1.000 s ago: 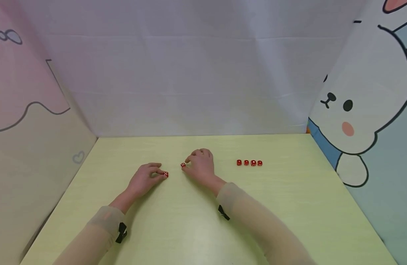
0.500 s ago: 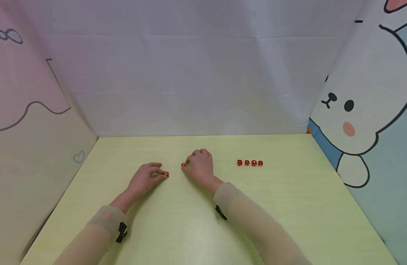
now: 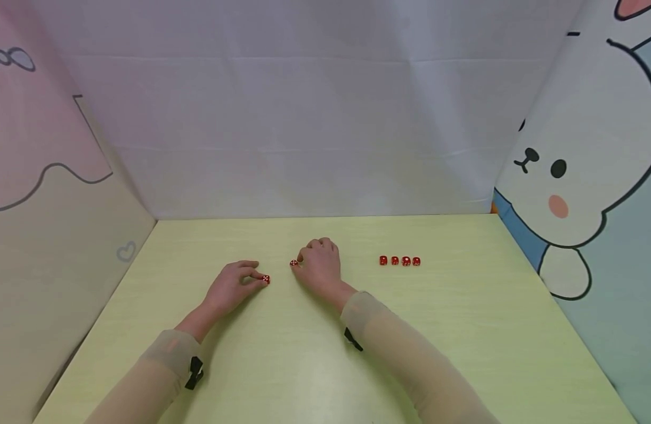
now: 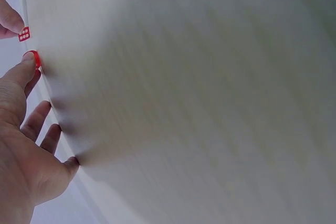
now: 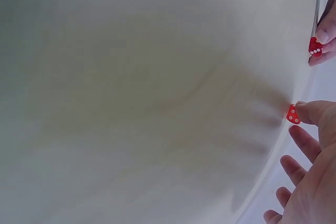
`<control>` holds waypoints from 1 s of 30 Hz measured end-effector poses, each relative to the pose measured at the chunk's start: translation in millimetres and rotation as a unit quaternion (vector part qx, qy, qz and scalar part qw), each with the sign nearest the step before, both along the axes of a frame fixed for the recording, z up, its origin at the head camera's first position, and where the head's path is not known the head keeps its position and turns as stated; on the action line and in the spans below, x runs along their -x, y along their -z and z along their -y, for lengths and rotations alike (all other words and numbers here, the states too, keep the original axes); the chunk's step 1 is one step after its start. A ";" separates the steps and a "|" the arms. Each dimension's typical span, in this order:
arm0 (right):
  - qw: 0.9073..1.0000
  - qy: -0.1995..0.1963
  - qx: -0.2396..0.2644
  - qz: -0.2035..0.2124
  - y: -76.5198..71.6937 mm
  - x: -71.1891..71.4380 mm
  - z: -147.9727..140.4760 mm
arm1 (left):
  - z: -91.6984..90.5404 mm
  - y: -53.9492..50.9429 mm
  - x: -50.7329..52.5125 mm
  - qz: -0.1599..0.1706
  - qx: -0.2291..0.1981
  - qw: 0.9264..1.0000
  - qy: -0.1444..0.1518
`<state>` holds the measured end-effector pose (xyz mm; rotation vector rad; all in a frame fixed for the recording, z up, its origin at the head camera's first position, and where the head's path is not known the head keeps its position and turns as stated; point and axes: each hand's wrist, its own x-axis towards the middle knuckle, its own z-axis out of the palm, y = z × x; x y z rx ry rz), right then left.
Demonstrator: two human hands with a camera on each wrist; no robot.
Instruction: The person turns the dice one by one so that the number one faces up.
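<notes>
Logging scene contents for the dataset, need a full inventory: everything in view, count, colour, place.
Table: 1, pale yellow-green, below the hands
Left die: 1, red with white dots, left of centre
Middle die: 1, red with white dots, right of the left die, apart from it
Row of dice: 4, red, right part of table
Back sheet: 1, whitish, behind table
Left panel: 1, pink and cream, left side
Right panel: 1, white and blue with cartoon animal, right side
Black straps: 2, black, one at each sleeve
Sleeves: 2, beige, on both arms
Left hand: 1, pinching left die
Right hand: 1, holding middle die
</notes>
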<state>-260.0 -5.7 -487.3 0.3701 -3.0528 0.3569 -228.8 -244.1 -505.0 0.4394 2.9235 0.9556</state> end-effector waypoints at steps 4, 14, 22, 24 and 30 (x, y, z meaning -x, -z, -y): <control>1.000 -0.002 -0.001 -0.007 1.4 0.5 -0.2 | 0.4 3.5 1.5 -0.003 -0.003 1.000 0.001; 1.000 -0.008 -0.002 -0.004 7.5 4.2 0.6 | 0.7 8.0 3.0 -0.002 -0.008 1.000 0.002; 1.000 -0.014 0.023 0.000 -1.8 1.6 -13.3 | -1.1 6.4 1.1 -0.003 -0.011 1.000 0.002; 0.999 -0.021 0.034 -0.003 -7.7 -0.8 -21.7 | -1.2 5.5 0.8 -0.004 -0.010 1.000 0.002; 0.997 -0.041 0.059 -0.029 -23.6 -12.0 -55.8 | -0.2 5.7 0.6 -0.008 -0.001 1.000 0.010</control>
